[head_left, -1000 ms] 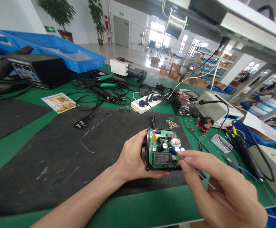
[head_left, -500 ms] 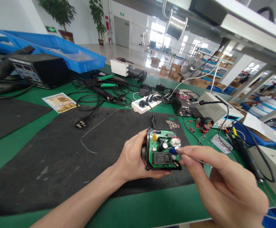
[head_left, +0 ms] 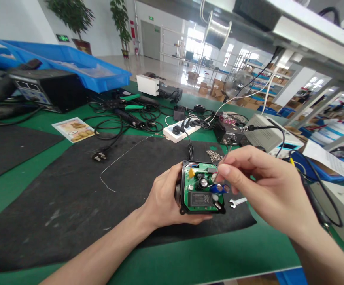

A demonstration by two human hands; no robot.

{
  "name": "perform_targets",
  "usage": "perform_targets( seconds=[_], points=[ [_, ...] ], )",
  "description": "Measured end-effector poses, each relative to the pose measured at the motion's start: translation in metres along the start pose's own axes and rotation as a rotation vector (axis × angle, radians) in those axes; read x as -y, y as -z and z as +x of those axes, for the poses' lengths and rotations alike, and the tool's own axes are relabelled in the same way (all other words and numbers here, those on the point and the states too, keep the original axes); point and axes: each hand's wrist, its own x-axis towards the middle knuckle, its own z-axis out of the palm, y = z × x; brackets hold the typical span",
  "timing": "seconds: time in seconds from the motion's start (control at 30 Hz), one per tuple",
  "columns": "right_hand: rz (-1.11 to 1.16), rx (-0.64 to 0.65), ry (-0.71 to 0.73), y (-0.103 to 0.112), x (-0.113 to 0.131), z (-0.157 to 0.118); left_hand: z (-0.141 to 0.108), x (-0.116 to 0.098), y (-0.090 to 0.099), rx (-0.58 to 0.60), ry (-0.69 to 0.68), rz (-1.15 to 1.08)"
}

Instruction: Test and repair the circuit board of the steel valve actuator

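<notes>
A black square housing [head_left: 182,207] with a green circuit board [head_left: 195,184] inside is gripped from the left and below by my left hand [head_left: 163,194]. The board faces up toward me and bears a black module [head_left: 200,199], a round capacitor [head_left: 203,183], blue capacitors [head_left: 217,188] and a yellow part [head_left: 191,172]. My right hand [head_left: 243,170] pinches a thin metal tool [head_left: 227,153] between thumb and fingers, its lower end over the upper right of the board. What the tip touches is partly hidden by my fingers.
A small wrench [head_left: 237,202] lies on the black mat [head_left: 71,198], with small metal nuts [head_left: 214,156] behind the housing. Beyond are a power strip [head_left: 178,132], a plug [head_left: 99,155], tangled cables and a black soldering station [head_left: 227,133]. A blue tray [head_left: 109,79] stands at back left.
My right hand has moved up and turned, and the tool now stands steeper at the board's upper right. The blue capacitors and the wrench have come into clearer view.
</notes>
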Motion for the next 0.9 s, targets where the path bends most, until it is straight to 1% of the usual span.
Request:
perform_targets(
  seconds=[0.07, 0.13, 0.27, 0.43, 0.53, 0.7, 0.9],
  points=[
    [0.125, 0.144, -0.058, 0.005, -0.002, 0.017, 0.001, 0.0, 0.0, -0.007, -0.017, -0.001],
    [0.214, 0.249, -0.109, 0.007, -0.007, 0.032, 0.001, 0.001, 0.0, -0.006, -0.019, -0.006],
    [0.26, 0.32, -0.213, 0.002, -0.02, 0.052, 0.0, 0.002, 0.0, -0.003, -0.015, -0.008],
    [0.398, 0.462, -0.418, -0.009, -0.033, 0.063, -0.001, 0.005, -0.001, 0.002, -0.022, 0.015],
    [0.352, 0.461, -0.415, -0.009, -0.033, 0.063, 0.0, 0.005, -0.001, 0.0, -0.018, 0.016],
    [0.16, 0.377, -0.312, -0.006, -0.026, 0.057, 0.001, 0.002, 0.0, 0.022, 0.032, -0.009],
    [0.168, 0.339, -0.311, -0.008, -0.023, 0.053, 0.0, 0.002, 0.0, 0.028, 0.061, 0.011]
  ],
)
